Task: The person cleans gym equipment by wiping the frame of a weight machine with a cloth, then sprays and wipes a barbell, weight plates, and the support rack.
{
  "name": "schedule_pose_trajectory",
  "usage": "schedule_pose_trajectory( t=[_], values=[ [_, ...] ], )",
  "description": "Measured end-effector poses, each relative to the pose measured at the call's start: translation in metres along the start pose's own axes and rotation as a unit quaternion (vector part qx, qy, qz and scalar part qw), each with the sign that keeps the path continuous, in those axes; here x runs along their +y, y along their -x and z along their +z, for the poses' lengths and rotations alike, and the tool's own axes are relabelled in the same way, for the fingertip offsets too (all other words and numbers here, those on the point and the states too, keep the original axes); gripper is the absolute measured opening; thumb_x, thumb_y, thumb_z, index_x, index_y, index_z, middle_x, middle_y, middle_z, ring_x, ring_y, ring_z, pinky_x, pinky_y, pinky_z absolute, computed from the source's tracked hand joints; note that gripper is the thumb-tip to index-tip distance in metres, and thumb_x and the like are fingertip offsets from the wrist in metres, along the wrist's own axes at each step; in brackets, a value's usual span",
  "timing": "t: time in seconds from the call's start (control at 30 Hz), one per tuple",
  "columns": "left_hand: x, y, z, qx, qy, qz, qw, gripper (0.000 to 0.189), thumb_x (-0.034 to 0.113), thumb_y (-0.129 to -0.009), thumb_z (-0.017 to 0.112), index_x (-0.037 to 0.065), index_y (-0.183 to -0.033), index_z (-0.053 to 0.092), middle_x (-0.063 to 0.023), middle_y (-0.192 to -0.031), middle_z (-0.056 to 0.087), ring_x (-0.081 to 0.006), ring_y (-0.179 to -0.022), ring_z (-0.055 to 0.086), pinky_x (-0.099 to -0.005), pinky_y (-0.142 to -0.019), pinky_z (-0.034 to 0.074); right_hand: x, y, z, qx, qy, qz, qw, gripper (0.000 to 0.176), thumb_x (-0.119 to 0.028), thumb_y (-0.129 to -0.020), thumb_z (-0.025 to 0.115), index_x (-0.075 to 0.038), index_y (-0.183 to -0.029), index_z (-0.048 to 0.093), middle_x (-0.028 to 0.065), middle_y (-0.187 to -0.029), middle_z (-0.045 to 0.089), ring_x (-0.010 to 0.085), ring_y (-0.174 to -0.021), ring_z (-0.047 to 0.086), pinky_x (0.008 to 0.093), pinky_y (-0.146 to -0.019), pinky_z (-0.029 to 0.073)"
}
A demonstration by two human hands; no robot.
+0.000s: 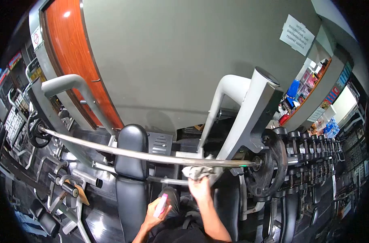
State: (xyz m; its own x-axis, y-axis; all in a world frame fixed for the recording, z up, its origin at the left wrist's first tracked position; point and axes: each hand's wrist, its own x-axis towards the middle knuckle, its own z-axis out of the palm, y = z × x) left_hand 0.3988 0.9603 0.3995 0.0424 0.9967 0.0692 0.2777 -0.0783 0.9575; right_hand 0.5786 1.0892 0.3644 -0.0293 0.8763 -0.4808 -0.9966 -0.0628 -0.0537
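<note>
My right hand [201, 190] grips a crumpled greyish-white cloth [196, 172], held up against the underside of the long steel barbell [123, 151] near its right end. Fingers of my left hand [153, 213] are wrapped round a small pink-and-white bottle [162, 204], low in front of my body and below the bar. The barbell lies across a light-grey rack [246, 109]. A dark weight plate [275, 162] is on its right end and a smaller plate [38, 133] on its left.
A black padded bench [131, 152] stands under the bar, left of centre. Several dumbbells [300, 148] sit on a rack at the right. Behind are a grey wall [164, 60] and an orange wooden door [71, 48]. More gym machines [73, 190] stand at the left.
</note>
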Motion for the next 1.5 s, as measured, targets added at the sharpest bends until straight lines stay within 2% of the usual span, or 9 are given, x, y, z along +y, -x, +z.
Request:
schedule_pose_trajectory(
  t=[0.2, 0.23, 0.53, 0.7, 0.8, 0.87, 1.0, 1.07, 1.5],
  values=[
    [0.012, -0.007, 0.004, -0.028, 0.028, -0.049, 0.998, 0.021, 0.007, -0.078, 0.069, 0.000, -0.097, 0.062, -0.0084, -0.083, 0.062, -0.0170, -0.070, 0.060, -0.0288, -0.065, 0.048, 0.057, -0.016, -0.030, -0.162, -0.155, 0.318, 0.921, 0.030, -0.009, -0.091, 0.038, -0.003, -0.114, 0.057, 0.0111, -0.117, 0.061, 0.0254, -0.108, 0.059, 0.0438, -0.099, 0.044],
    [0.013, -0.008, 0.005, -0.036, 0.035, -0.051, 0.997, 0.021, 0.007, -0.078, 0.068, 0.000, -0.097, 0.062, -0.0084, -0.083, 0.062, -0.0171, -0.071, 0.060, -0.0289, -0.065, 0.049, 0.052, -0.005, -0.007, -0.054, -0.078, 0.277, 0.956, 0.028, -0.017, -0.093, 0.039, -0.006, -0.103, 0.063, 0.0085, -0.104, 0.066, 0.0235, -0.098, 0.063, 0.0420, -0.093, 0.047],
    [0.044, -0.004, -0.001, -0.004, 0.028, -0.032, 0.999, 0.021, 0.005, -0.079, 0.068, -0.001, -0.098, 0.061, -0.0081, -0.080, 0.062, -0.0158, -0.067, 0.061, -0.0277, -0.062, 0.049, -0.040, 0.001, -0.015, -0.066, 0.001, 0.008, 0.998, 0.027, -0.022, -0.095, 0.041, -0.007, -0.110, 0.059, 0.0082, -0.107, 0.065, 0.0235, -0.100, 0.063, 0.0461, -0.093, 0.049],
    [0.037, -0.001, -0.011, 0.022, -0.066, 0.141, 0.988, 0.020, 0.004, -0.080, 0.068, -0.001, -0.099, 0.062, -0.0076, -0.080, 0.064, -0.0126, -0.063, 0.062, -0.0251, -0.058, 0.050, -0.060, 0.004, -0.027, -0.226, 0.084, -0.030, 0.970, 0.024, -0.017, -0.096, 0.040, -0.007, -0.108, 0.059, 0.0067, -0.108, 0.063, 0.0213, -0.104, 0.060, 0.0392, -0.090, 0.050],
    [0.045, 0.009, -0.017, 0.033, -0.007, -0.005, 0.999, 0.022, 0.004, -0.079, 0.069, -0.001, -0.099, 0.062, -0.0086, -0.078, 0.064, -0.0153, -0.065, 0.063, -0.0268, -0.060, 0.050, -0.048, 0.040, -0.011, -0.070, 0.206, -0.116, 0.969, 0.024, -0.012, -0.097, 0.041, -0.005, -0.113, 0.057, 0.0061, -0.109, 0.062, 0.0192, -0.104, 0.059, 0.0357, -0.086, 0.051],
    [0.041, 0.010, -0.018, 0.042, 0.018, -0.028, 0.999, 0.022, 0.004, -0.078, 0.069, -0.001, -0.099, 0.061, -0.0085, -0.076, 0.064, -0.0158, -0.065, 0.063, -0.0272, -0.062, 0.050, -0.040, 0.055, -0.004, -0.079, 0.446, -0.248, 0.856, 0.025, -0.001, -0.092, 0.047, 0.000, -0.116, 0.054, 0.0091, -0.112, 0.060, 0.0170, -0.103, 0.059, 0.0338, -0.090, 0.047],
    [0.030, 0.009, -0.025, 0.042, -0.042, 0.044, 0.997, 0.021, 0.004, -0.079, 0.068, -0.002, -0.097, 0.060, -0.0082, -0.077, 0.065, -0.0146, -0.064, 0.063, -0.0267, -0.061, 0.051, -0.041, 0.064, 0.059, -0.126, 0.701, -0.566, 0.416, 0.033, 0.007, -0.071, 0.053, 0.001, -0.103, 0.062, 0.0185, -0.100, 0.062, 0.0338, -0.097, 0.060, 0.0400, -0.085, 0.047],
    [0.028, 0.008, -0.025, 0.074, -0.061, 0.088, 0.991, 0.020, 0.004, -0.079, 0.068, -0.002, -0.097, 0.061, -0.0078, -0.076, 0.065, -0.0153, -0.064, 0.063, -0.0274, -0.062, 0.051, -0.040, 0.042, 0.072, -0.158, 0.820, -0.483, 0.263, 0.041, 0.000, -0.065, 0.061, -0.012, -0.104, 0.067, 0.0128, -0.109, 0.062, 0.0289, -0.105, 0.057, 0.0416, -0.091, 0.043],
    [0.026, 0.002, -0.010, 0.030, -0.037, 0.047, 0.998, 0.020, 0.004, -0.078, 0.068, -0.002, -0.095, 0.061, -0.0081, -0.070, 0.062, -0.0172, -0.058, 0.062, -0.0278, -0.058, 0.050, 0.127, 0.010, 0.099, -0.457, 0.728, -0.464, 0.215, 0.023, -0.015, -0.074, 0.059, -0.015, -0.096, 0.065, 0.0078, -0.110, 0.061, 0.0253, -0.106, 0.057, 0.0405, -0.089, 0.045]
  ],
)
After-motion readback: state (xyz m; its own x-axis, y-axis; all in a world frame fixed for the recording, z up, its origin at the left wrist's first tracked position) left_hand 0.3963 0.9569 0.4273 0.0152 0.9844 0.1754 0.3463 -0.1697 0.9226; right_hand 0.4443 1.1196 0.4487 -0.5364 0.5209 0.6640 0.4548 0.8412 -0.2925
